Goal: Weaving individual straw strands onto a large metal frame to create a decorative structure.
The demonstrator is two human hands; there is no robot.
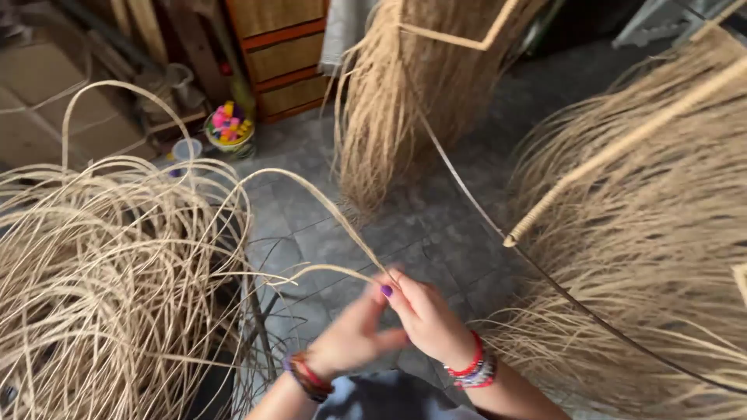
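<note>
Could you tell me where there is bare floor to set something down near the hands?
Bare grey tiled floor lies ahead of the right hand and left hand, between the loose cane strands and the hanging fibre bundle. Both sides are crowded; the colourful tub takes the far left corner.

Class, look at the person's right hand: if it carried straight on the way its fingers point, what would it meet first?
Probably the pale cane strips at the right hand's fingertips, then the loose cane pile; depth is unclear.

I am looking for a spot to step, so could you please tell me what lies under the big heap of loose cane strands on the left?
Under the heap of cane strands, only dark gaps and, at its right edge, the grey tiled floor show. Anything else beneath is covered by the strands.
</note>
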